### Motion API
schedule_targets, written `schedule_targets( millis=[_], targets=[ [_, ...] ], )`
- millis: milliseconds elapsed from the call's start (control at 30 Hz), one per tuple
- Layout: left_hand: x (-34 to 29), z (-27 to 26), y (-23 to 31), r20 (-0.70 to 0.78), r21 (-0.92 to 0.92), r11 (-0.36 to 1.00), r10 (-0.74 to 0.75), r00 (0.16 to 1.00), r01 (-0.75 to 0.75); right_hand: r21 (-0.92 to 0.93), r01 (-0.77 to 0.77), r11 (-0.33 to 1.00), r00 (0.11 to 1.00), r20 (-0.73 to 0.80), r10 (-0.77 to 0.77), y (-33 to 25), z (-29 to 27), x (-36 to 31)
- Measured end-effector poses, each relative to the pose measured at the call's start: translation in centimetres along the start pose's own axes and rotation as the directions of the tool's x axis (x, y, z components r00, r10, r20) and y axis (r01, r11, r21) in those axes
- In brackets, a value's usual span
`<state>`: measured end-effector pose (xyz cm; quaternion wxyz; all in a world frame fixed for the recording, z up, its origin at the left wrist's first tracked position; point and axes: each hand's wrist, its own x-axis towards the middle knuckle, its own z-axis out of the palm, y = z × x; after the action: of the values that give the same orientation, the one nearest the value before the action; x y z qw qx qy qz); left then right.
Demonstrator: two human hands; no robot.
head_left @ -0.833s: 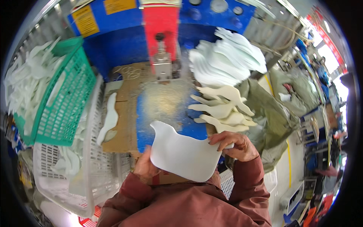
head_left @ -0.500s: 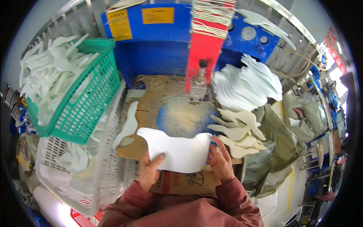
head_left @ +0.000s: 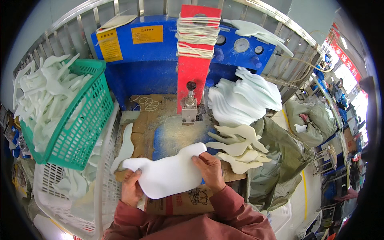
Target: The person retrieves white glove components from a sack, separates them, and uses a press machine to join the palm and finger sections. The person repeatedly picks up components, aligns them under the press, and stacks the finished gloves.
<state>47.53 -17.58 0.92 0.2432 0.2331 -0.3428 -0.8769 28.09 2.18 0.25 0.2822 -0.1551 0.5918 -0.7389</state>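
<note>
Bright, even daylight, perhaps from the glaring opening at right; soft shadows, fisheye bending and dark corners.

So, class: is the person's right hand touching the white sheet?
Touching. The head view shows the right hand with its fingers lying on the upper right edge of the white sheet, with no gap between them.

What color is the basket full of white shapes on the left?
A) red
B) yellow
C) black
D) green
D: the basket tilted at the left is green mesh plastic, heaped with white foam shapes, to the left of the white sheet held by both hands.
</note>
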Motion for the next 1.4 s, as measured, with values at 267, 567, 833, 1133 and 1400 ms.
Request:
schedule_targets(
  millis=[267,567,833,1133,1400],
  targets=[
    [0.7,0.6,2.9,0.0,0.61,0.788,0.108,0.994,-0.086,0.14,-0.038,0.989,0.994,0.107,0.023,-0.6,2.2,3.8],
    [2.0,1.8,5.7,0.108,0.522,0.794,0.302,0.947,-0.313,0.265,-0.141,0.954,0.983,0.153,0.103,-1.0,4.3,5.9],
    [2.5,2.7,6.1,0.096,0.542,0.793,0.272,0.957,-0.28,0.276,-0.094,0.956,0.98,0.197,0.039,-1.5,3.9,6.4],
    [2.9,3.1,5.9,0.11,0.506,0.814,0.268,0.957,-0.286,0.178,-0.083,0.981,0.981,0.189,0.049,-2.0,3.1,5.9],
    [4.6,3.7,5.4,0.156,0.451,0.848,0.231,0.96,-0.278,0.207,-0.043,0.977,0.992,0.123,0.017,-1.6,2.0,6.7]
  ],
)
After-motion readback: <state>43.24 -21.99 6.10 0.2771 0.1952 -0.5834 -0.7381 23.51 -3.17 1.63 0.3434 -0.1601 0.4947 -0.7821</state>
